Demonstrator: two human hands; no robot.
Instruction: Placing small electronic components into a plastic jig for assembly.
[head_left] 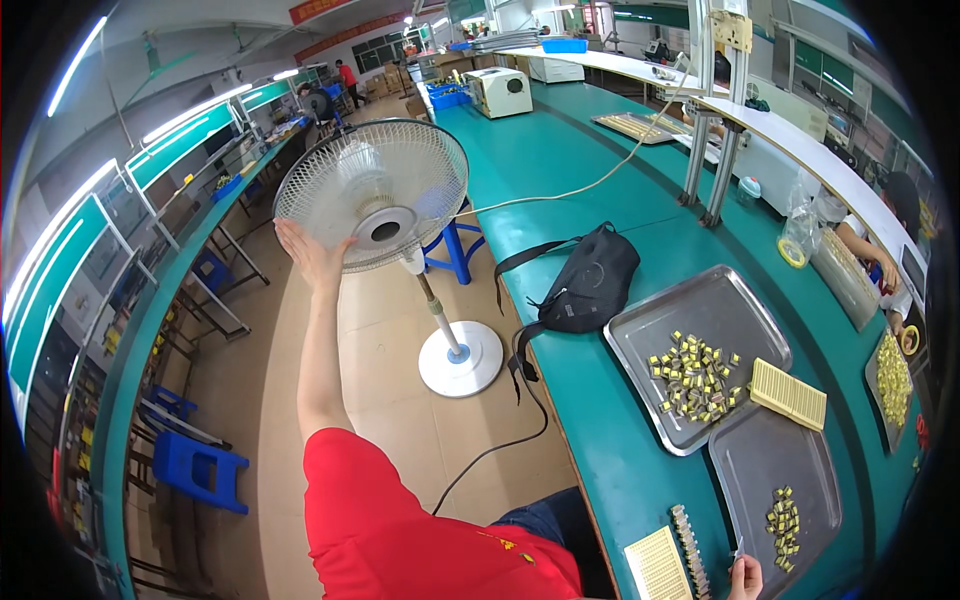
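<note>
White plastic mesh is meeting the palm of the left hand [310, 255], which is reaching far out to the lower left edge of the standing fan [372, 195]. The fingers are lying flat and close together against the guard, not gripping anything. The fan is standing on its round white base [461, 358] on the tiled floor, in the aisle just left of the long green table [600, 200], with its head tilting back and its cord trailing toward the person.

The right hand [745, 577] is showing only at the bottom edge, resting over the table near the closer metal tray [760, 470]; its fingers seem to be pinching something small and thin, though I cannot tell what. A few small yellow parts [783, 515] are lying in that tray, and a bigger heap is sitting in the farther tray [690, 310]. A black bag [590, 285] is lying on the table beside the farther tray. A cream grid plate [788, 393] is bridging the two trays.
</note>
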